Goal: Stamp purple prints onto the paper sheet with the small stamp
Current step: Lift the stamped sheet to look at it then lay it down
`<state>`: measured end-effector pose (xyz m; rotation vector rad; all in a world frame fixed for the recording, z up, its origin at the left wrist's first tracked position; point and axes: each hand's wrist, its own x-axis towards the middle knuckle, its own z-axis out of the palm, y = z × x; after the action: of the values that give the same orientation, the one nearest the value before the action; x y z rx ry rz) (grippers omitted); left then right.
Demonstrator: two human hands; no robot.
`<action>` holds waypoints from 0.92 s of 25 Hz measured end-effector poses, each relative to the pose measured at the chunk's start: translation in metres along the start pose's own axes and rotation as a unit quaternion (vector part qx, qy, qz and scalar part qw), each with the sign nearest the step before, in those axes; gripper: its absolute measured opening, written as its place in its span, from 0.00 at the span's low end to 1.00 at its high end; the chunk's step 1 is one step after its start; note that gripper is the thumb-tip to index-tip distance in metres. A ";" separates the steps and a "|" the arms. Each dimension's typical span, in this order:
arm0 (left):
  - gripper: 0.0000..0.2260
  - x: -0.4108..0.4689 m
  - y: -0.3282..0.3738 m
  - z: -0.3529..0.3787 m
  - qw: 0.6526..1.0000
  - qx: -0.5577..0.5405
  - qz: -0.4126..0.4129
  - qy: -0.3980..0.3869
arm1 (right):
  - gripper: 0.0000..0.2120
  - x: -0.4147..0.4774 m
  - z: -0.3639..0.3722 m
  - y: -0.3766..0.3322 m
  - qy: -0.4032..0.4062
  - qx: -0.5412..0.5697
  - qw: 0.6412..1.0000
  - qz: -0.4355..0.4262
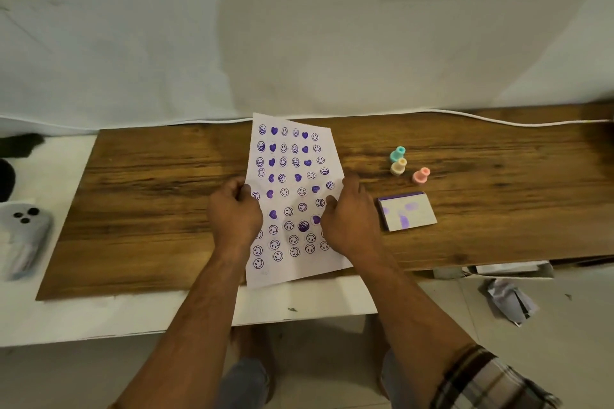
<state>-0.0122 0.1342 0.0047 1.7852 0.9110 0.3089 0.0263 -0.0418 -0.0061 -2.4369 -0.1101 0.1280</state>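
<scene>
head view: both hands (236, 212) (350, 221) grip thin stamped paper sheet (294, 156) on woodgrain board (159, 196).

Your paper sheet (292, 176), almost filled with purple prints.
It lies tilted on the wooden board; your three small stamps (398, 167) stand upright to its right, unheld.

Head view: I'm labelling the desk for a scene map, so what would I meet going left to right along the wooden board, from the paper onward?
Left hand → paper sheet → right hand → beige stamp → pink stamp. The teal stamp and the ink pad overlap these in left-right position, so I leave them out.
</scene>
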 end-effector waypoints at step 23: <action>0.09 -0.214 0.222 -0.212 0.974 -0.024 0.225 0.016 | 0.08 -0.154 -0.308 -0.148 0.152 0.259 0.953 -0.042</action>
<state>-0.1868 0.0959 0.3330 1.9343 0.5056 0.6447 -0.0954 -0.1428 0.3333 -1.8962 -0.0341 -0.2318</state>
